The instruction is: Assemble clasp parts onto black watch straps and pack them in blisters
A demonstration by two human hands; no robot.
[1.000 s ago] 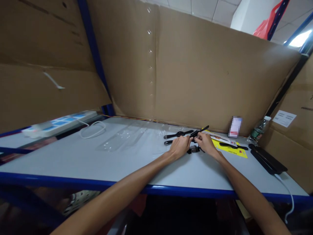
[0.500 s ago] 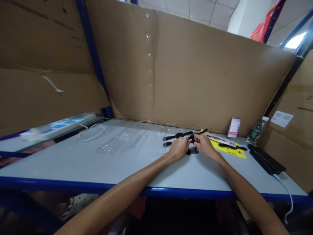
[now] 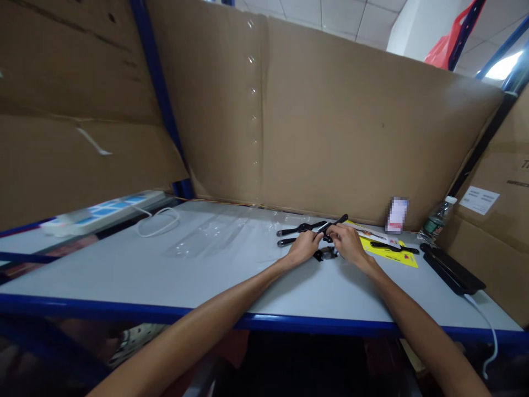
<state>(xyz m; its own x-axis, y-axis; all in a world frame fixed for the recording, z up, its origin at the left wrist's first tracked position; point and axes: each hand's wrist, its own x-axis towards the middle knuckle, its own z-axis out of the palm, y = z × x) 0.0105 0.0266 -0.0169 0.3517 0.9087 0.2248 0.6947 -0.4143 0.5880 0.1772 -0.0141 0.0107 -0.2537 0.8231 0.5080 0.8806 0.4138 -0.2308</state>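
Observation:
My left hand point(image 3: 305, 246) and my right hand point(image 3: 347, 243) are close together over the right half of the table, fingers closed. Between them they pinch a long, thin black watch strap point(image 3: 341, 219), which points up and to the right; their fingers hide much of it. Just below the fingers lies a watch point(image 3: 328, 253) with a round face, partly covered by the hands. Behind my left hand is a black-strapped watch point(image 3: 303, 227), and a second black strap point(image 3: 286, 242) runs under that hand. To the right, another black-strapped watch point(image 3: 394, 248) rests on a yellow card package point(image 3: 407, 259).
Clear plastic sleeves point(image 3: 206, 237) lie left of my hands. A white power strip point(image 3: 103, 212) with a cable is at far left. A blurred-out upright item point(image 3: 397, 215), a plastic bottle point(image 3: 438, 220) and a black tray-like device point(image 3: 452, 270) with a white cable stand right. Cardboard point(image 3: 330, 127) walls the back.
The black strap has tilted slightly, its upper end now nearer and a bit higher. My right fingers have shifted a little, and more of the watch below shows.

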